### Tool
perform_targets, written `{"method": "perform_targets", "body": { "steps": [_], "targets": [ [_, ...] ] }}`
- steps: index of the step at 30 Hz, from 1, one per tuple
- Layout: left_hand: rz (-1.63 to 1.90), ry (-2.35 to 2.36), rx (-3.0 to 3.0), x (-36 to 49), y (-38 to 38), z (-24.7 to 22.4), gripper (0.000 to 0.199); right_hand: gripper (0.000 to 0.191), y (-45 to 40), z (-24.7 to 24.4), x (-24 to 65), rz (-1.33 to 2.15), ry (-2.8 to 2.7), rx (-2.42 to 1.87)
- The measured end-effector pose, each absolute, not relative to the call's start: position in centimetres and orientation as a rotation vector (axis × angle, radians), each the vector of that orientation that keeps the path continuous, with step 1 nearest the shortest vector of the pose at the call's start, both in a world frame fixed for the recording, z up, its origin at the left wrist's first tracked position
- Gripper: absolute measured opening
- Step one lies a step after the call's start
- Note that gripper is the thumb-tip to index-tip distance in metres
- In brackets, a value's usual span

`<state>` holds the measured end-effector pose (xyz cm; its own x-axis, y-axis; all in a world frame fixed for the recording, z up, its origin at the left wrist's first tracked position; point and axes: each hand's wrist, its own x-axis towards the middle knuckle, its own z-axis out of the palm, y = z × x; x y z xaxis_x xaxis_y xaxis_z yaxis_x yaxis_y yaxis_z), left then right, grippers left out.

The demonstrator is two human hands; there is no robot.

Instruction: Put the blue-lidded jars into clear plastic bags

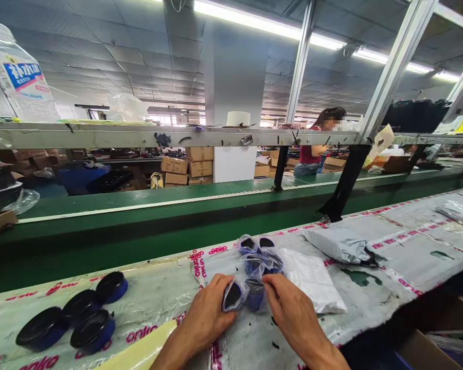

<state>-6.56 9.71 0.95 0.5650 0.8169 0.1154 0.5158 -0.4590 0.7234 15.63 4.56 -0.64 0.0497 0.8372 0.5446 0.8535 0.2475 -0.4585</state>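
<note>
Clear plastic wraps the round blue-and-black piece (233,297) that my left hand (206,313) is grasping at bottom centre, fingers curled around the bag. My right hand (293,313) is just beside it, fingertips (272,281) on a second bagged piece (255,294), though I can't tell how firm that contact is, tbh. More bagged pieces (254,254) sit right ahead, touching a white mailer bag (312,280) on their right. Four loose blue-and-black pieces (42,329) lie lower left on the printed plastic film (158,293). Beyond, there's a green conveyor (119,216), then a co-worker (312,154) in a red top, right of centre.
</note>
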Motion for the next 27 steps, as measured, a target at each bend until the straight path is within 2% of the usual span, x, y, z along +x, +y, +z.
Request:
{"method": "perform_targets", "body": {
  "steps": [3,8,12,15,19,24,27],
  "targets": [
    [0.620,0.985,2.097,-6.8,9.6,0.9,0.060,0.027,4.4,-0.4,15.6,-0.118,-1.821,-1.559],
    [0.682,0.904,2.040,-7.0,9.5,0.8,0.041,0.024,3.7,-0.3,15.7,-0.218,-1.859,-1.495],
    [0.762,0.943,1.958,-6.3,9.5,0.2,0.034,0.061,3.9,-1.1,15.6,-0.053,-2.064,-1.508],
    [0.800,0.963,1.882,-5.4,9.3,-0.3,0.036,0.075,4.5,-2.1,15.4,0.040,-2.106,-1.500],
    [0.844,0.999,1.714,-4.5,9.2,-0.9,0.044,0.079,5.3,-2.2,14.9,0.056,-2.071,-1.356],
    [0.782,1.073,1.647,-4.4,9.4,-1.7,0.076,0.054,6.2,-0.8,13.9,0.080,-2.063,-1.253],
    [0.753,1.049,1.622,-4.2,9.3,-1.7,0.087,0.053,6.8,-0.5,13.1,0.073,-2.059,-1.260]
  ]
}}
